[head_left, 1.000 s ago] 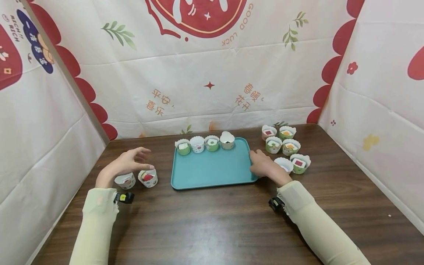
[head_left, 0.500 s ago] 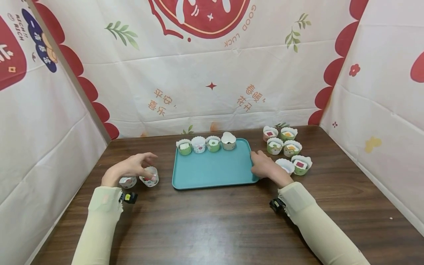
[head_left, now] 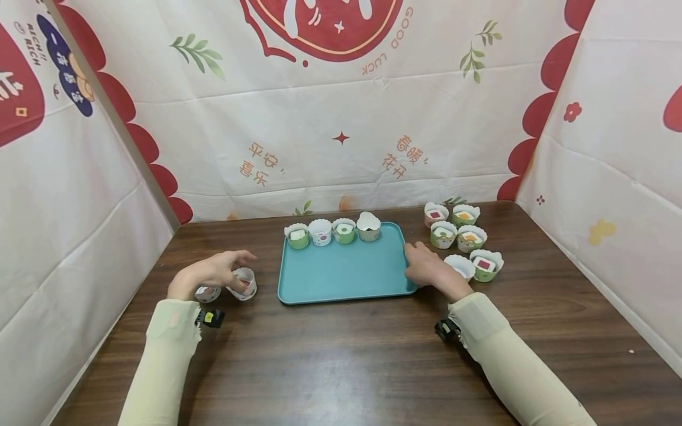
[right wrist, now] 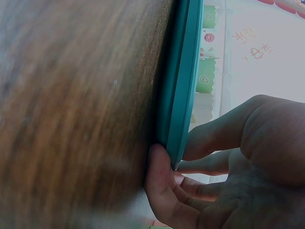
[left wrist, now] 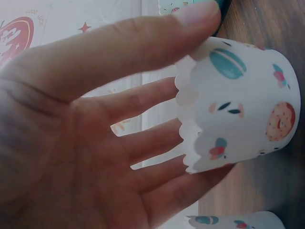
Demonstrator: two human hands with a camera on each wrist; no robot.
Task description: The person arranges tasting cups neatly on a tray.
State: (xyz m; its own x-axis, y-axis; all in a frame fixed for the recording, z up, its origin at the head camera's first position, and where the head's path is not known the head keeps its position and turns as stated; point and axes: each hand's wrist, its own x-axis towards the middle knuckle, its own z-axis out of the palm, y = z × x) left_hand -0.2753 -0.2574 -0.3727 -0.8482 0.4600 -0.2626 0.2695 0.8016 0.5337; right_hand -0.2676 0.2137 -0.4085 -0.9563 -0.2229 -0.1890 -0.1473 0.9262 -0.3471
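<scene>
In the head view my left hand (head_left: 212, 269) is around the rim of a white printed paper baking cup (head_left: 243, 290) on the table, left of the tray. In the left wrist view its thumb passes over one side of the cup (left wrist: 238, 95) and its nearly straight fingers run behind. Whether they press on the cup is hard to tell. A second white cup (head_left: 208, 293) stands under the wrist, partly covered. My right hand (head_left: 428, 267) pinches the right edge of the teal tray (head_left: 341, 275); the right wrist view has fingers on both sides of the rim (right wrist: 183, 95).
Along the tray's back edge stand several paper cups, among them a green one (head_left: 298, 238) and a beige one (head_left: 369, 228). Right of the tray is a group of filled cups (head_left: 471, 239), with a white cup (head_left: 459, 266) close to my right wrist. A printed cloth (head_left: 341, 106) encloses the table (head_left: 341, 361).
My left hand has moved right and down, from above the left cups to around the nearer one, whose fruit is now largely hidden. My right hand stays at the tray's edge.
</scene>
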